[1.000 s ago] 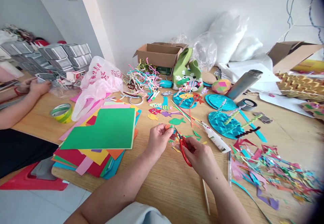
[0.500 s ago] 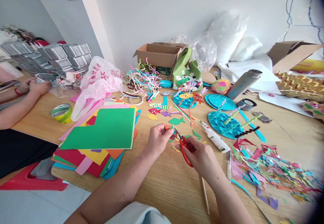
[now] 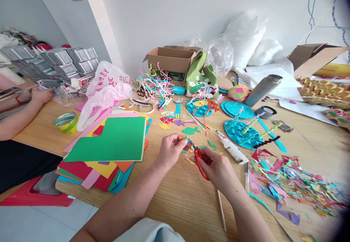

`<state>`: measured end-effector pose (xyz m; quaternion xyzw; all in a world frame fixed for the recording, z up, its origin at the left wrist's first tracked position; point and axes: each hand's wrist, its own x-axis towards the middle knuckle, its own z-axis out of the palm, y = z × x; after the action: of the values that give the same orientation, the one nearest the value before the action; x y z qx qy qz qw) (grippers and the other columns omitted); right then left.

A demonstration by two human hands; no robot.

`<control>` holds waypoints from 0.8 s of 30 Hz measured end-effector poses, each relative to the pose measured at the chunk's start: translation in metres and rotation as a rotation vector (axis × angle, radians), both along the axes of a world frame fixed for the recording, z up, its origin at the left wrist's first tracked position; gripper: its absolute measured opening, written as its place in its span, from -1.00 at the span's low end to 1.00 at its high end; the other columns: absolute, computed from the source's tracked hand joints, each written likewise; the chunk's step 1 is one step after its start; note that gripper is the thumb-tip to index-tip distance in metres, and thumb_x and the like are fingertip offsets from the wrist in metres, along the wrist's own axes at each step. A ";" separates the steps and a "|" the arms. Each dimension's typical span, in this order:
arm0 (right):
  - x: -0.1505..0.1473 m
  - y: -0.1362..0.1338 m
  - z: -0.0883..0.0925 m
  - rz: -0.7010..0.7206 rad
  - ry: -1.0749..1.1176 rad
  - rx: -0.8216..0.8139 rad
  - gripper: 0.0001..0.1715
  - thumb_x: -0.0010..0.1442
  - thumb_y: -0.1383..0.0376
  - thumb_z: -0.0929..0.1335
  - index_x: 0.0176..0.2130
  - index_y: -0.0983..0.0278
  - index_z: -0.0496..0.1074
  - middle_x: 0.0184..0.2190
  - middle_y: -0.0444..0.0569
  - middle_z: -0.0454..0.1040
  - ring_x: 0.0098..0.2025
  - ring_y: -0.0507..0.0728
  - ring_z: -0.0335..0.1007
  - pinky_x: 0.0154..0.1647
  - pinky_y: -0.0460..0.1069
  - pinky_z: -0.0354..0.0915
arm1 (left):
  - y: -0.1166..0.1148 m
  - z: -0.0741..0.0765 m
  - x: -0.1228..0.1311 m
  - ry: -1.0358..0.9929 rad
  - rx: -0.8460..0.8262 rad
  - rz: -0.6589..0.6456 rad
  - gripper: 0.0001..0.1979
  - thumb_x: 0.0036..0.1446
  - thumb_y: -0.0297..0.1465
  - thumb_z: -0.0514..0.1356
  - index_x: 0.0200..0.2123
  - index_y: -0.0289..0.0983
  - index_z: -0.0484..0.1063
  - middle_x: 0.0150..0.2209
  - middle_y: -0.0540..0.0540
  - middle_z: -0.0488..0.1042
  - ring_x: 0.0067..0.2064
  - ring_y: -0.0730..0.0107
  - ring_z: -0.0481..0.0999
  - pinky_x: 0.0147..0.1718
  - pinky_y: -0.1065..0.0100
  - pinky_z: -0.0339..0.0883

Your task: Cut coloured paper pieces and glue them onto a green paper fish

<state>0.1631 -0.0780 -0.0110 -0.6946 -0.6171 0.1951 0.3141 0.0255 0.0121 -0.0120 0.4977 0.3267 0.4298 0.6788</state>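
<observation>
Between the thumb and fingers of my left hand (image 3: 171,150) is a small piece of orange paper (image 3: 181,137). My right hand (image 3: 216,165) is closed round the red handles of a pair of scissors (image 3: 201,165), whose blades point at the paper's edge. Small paper scraps lie on the table under the blades. Just beyond my hands rest a green paper fish (image 3: 190,130), a yellow paper fish (image 3: 164,126) and several patterned ones. A white glue bottle (image 3: 232,150) lies to the right of them.
Coloured paper sheets (image 3: 115,139) are stacked at left, near a tape roll (image 3: 66,122). Paper offcuts (image 3: 295,183) spread at right. Blue paper discs (image 3: 243,134), a metal flask (image 3: 264,90) and a cardboard box (image 3: 171,59) stand farther back. Another person's hands (image 3: 41,94) are at far left.
My right hand and the scissors have shifted very slightly. My left hand keeps its hold on the orange paper, and the things on the table stay put.
</observation>
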 end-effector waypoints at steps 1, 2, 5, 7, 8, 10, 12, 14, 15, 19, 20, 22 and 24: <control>0.000 0.000 0.000 0.001 0.009 0.000 -0.64 0.19 0.02 0.28 -0.43 0.25 0.34 -0.63 -0.20 0.26 -0.59 0.00 0.12 -0.55 -0.11 0.07 | 0.000 0.000 0.000 -0.002 0.000 -0.002 -0.82 -0.07 -0.31 0.29 -0.51 -0.33 0.46 -0.53 -0.01 0.50 -0.48 0.44 0.47 -0.42 0.41 0.40; -0.001 0.000 0.000 0.002 0.016 -0.002 -0.63 0.19 0.02 0.28 -0.43 0.25 0.34 -0.63 -0.20 0.26 -0.59 0.00 0.11 -0.55 -0.11 0.06 | 0.000 0.001 0.000 -0.002 -0.001 -0.004 -0.81 -0.08 -0.31 0.29 -0.51 -0.33 0.46 -0.53 -0.01 0.50 -0.49 0.44 0.47 -0.42 0.40 0.40; -0.001 0.001 0.001 0.005 0.026 -0.007 -0.62 0.19 0.02 0.28 -0.43 0.26 0.34 -0.63 -0.20 0.25 -0.59 0.00 0.10 -0.56 -0.11 0.06 | -0.001 0.001 0.000 -0.003 -0.005 -0.001 -0.81 -0.08 -0.30 0.30 -0.52 -0.32 0.45 -0.53 -0.01 0.50 -0.49 0.43 0.47 -0.42 0.40 0.40; -0.001 0.001 0.002 0.006 0.029 -0.007 -0.62 0.20 0.02 0.28 -0.43 0.26 0.35 -0.63 -0.19 0.25 -0.59 -0.01 0.09 -0.56 -0.11 0.07 | -0.001 0.001 0.000 0.000 -0.011 0.000 -0.81 -0.08 -0.30 0.30 -0.52 -0.32 0.46 -0.53 -0.02 0.50 -0.49 0.43 0.47 -0.42 0.40 0.39; -0.001 0.001 0.003 0.007 0.029 -0.004 -0.62 0.20 0.03 0.28 -0.43 0.26 0.35 -0.63 -0.19 0.25 -0.59 -0.01 0.09 -0.56 -0.11 0.07 | -0.001 0.001 0.000 0.002 -0.014 -0.001 -0.81 -0.09 -0.30 0.30 -0.52 -0.32 0.46 -0.52 -0.02 0.51 -0.49 0.43 0.47 -0.42 0.39 0.39; -0.001 0.001 0.003 0.011 0.030 0.002 -0.62 0.20 0.03 0.27 -0.44 0.26 0.35 -0.63 -0.19 0.25 -0.60 -0.01 0.08 -0.58 -0.11 0.06 | -0.001 0.001 0.000 0.002 -0.020 -0.004 -0.81 -0.09 -0.29 0.30 -0.51 -0.32 0.46 -0.52 -0.03 0.51 -0.49 0.43 0.47 -0.42 0.39 0.39; -0.001 0.000 0.004 0.016 0.033 0.005 -0.62 0.20 0.04 0.27 -0.44 0.26 0.35 -0.64 -0.20 0.24 -0.60 -0.02 0.07 -0.58 -0.12 0.06 | -0.001 0.002 0.000 -0.006 -0.027 -0.013 -0.80 -0.09 -0.29 0.30 -0.52 -0.32 0.46 -0.52 -0.04 0.52 -0.49 0.43 0.47 -0.41 0.38 0.39; -0.001 0.000 0.004 0.016 0.033 -0.001 -0.62 0.20 0.03 0.27 -0.45 0.26 0.35 -0.64 -0.20 0.23 -0.60 -0.01 0.07 -0.59 -0.12 0.05 | 0.000 0.002 0.000 -0.012 -0.032 -0.022 -0.81 -0.09 -0.30 0.30 -0.52 -0.33 0.46 -0.52 -0.04 0.52 -0.49 0.43 0.47 -0.41 0.39 0.39; -0.001 0.000 0.005 0.014 0.031 -0.008 -0.61 0.20 0.03 0.26 -0.45 0.26 0.35 -0.64 -0.20 0.23 -0.60 -0.01 0.07 -0.58 -0.12 0.05 | 0.000 0.002 0.000 -0.011 -0.033 -0.026 -0.81 -0.09 -0.30 0.30 -0.52 -0.33 0.47 -0.52 -0.05 0.52 -0.49 0.44 0.47 -0.41 0.39 0.38; 0.001 -0.001 0.006 0.012 0.020 -0.031 -0.60 0.20 0.02 0.24 -0.45 0.27 0.36 -0.65 -0.20 0.25 -0.60 -0.01 0.08 -0.58 -0.11 0.04 | 0.000 0.001 0.000 0.006 -0.021 -0.034 -0.82 -0.07 -0.31 0.29 -0.51 -0.33 0.47 -0.51 -0.05 0.52 -0.49 0.44 0.47 -0.42 0.40 0.37; 0.001 -0.001 0.007 0.014 0.019 -0.034 -0.60 0.20 0.02 0.25 -0.44 0.26 0.36 -0.65 -0.19 0.26 -0.60 -0.01 0.08 -0.58 -0.11 0.04 | 0.000 0.001 0.000 0.009 -0.014 -0.036 -0.82 -0.07 -0.31 0.29 -0.51 -0.33 0.47 -0.51 -0.04 0.52 -0.50 0.45 0.47 -0.43 0.40 0.37; 0.002 -0.002 0.007 0.016 0.010 -0.033 -0.62 0.19 0.04 0.25 -0.45 0.26 0.35 -0.65 -0.19 0.27 -0.60 -0.01 0.09 -0.57 -0.11 0.05 | 0.001 -0.001 -0.001 0.014 0.003 -0.035 -0.81 -0.07 -0.30 0.29 -0.51 -0.33 0.46 -0.52 -0.04 0.51 -0.50 0.45 0.46 -0.44 0.41 0.37; 0.002 -0.002 0.008 0.012 -0.003 -0.024 -0.64 0.19 0.05 0.26 -0.45 0.26 0.35 -0.65 -0.19 0.28 -0.60 -0.01 0.10 -0.57 -0.11 0.05 | 0.001 -0.001 -0.001 0.022 0.021 -0.033 -0.81 -0.07 -0.30 0.29 -0.51 -0.33 0.45 -0.53 -0.03 0.50 -0.50 0.45 0.46 -0.44 0.41 0.37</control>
<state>0.1654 -0.0798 -0.0031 -0.6949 -0.6193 0.2034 0.3036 0.0244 0.0129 -0.0133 0.5148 0.3215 0.4163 0.6770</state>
